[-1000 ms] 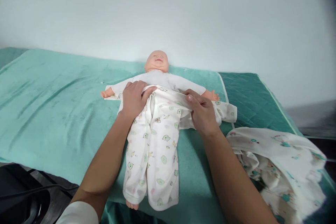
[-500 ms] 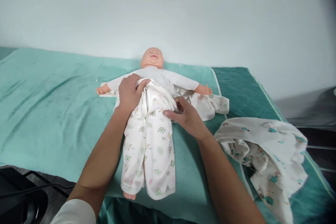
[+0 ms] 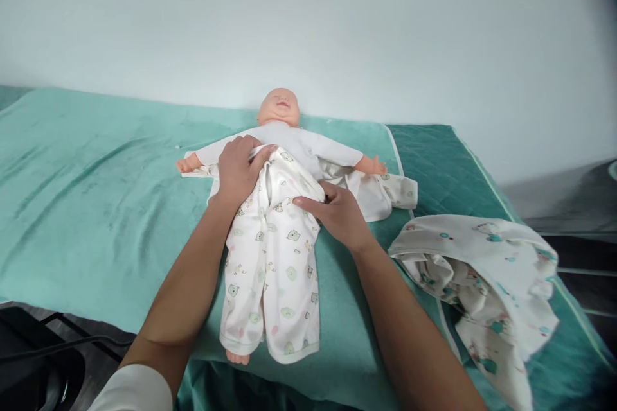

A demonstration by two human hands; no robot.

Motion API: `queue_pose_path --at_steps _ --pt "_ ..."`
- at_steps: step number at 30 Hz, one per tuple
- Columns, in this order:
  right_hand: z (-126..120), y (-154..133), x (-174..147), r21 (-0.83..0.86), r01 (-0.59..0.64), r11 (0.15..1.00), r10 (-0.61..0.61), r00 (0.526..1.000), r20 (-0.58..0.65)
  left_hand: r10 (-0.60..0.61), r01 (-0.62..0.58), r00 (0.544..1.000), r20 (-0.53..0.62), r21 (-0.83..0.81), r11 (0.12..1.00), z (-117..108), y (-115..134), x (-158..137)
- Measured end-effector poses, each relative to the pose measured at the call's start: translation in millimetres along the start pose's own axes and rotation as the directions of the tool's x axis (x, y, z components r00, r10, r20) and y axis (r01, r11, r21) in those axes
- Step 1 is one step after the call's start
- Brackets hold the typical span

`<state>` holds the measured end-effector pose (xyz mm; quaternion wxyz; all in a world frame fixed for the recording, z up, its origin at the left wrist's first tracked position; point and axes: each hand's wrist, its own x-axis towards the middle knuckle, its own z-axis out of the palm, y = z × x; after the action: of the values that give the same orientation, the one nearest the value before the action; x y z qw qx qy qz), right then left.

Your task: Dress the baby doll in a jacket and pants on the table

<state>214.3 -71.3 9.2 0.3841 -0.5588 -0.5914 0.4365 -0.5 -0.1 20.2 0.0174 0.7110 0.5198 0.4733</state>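
Observation:
A baby doll lies on its back, arms spread, with a white body and long sleeves. White baby pants printed with small green animals cover its legs, and one foot pokes out of the left leg opening. My left hand is closed on the waistband near the doll's belly, thumb over the cloth. At the other side of the waist, my right hand pinches the waistband between thumb and fingers. Spread beneath the doll is a printed baby shirt, its sleeve reaching out to the right.
A crumpled white printed cloth lies at the right of the bed. Light green blanket covers the bed over a darker quilted cover. A wall runs behind. Black equipment with a cable stands at lower left.
My right hand has shifted slightly left along the waistband, its thumb further over the cloth. My left hand keeps its hold. The doll lies as before; the view has shifted slightly.

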Motion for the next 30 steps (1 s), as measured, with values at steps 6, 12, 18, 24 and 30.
queue_pose_path --at_steps 6,12,18,24,30 --pt "6 2 0 0.039 0.007 0.999 -0.005 0.998 -0.062 0.023 -0.023 1.0 0.001 -0.014 1.0 0 1 1" --pt "9 3 0 -0.04 0.052 0.998 -0.056 0.99 -0.13 0.055 -0.055 0.998 -0.028 -0.011 0.998 1 3 1" --pt "12 2 2 -0.082 0.074 0.994 -0.091 0.971 -0.223 0.077 -0.076 0.996 -0.041 0.013 0.997 7 2 8" --pt "17 4 11 -0.114 0.105 0.988 -0.138 0.931 -0.339 0.095 -0.094 0.995 -0.027 0.025 0.995 17 0 22" --pt "16 10 17 -0.156 0.112 0.981 -0.16 0.927 -0.338 0.095 -0.095 0.995 -0.011 0.019 0.995 16 1 22"
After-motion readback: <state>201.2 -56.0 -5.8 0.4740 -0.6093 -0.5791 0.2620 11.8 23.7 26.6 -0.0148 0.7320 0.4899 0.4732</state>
